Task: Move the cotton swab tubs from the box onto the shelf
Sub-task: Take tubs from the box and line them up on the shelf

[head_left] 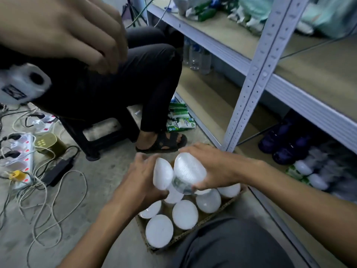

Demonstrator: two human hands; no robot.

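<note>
My left hand (144,178) is wrapped around one tub (162,174), fingers curled over its far side and thumb under it, the white lid tipped toward me. My right hand (216,167) is clamped on a second tub (190,171), fingers over the top edge, thumb at its lower rim. The two tubs touch each other between my hands, both lifted and tilted just above the box (193,232). Right below my fingers, more tubs (185,214) stand upright in the box, lids up. To the right of my right hand stands the shelf (257,74), with tubs (304,168) lying on its bottom level near dark shoes (278,140). Beyond my fingers a sandalled foot (164,141) rests on the floor.
</note>
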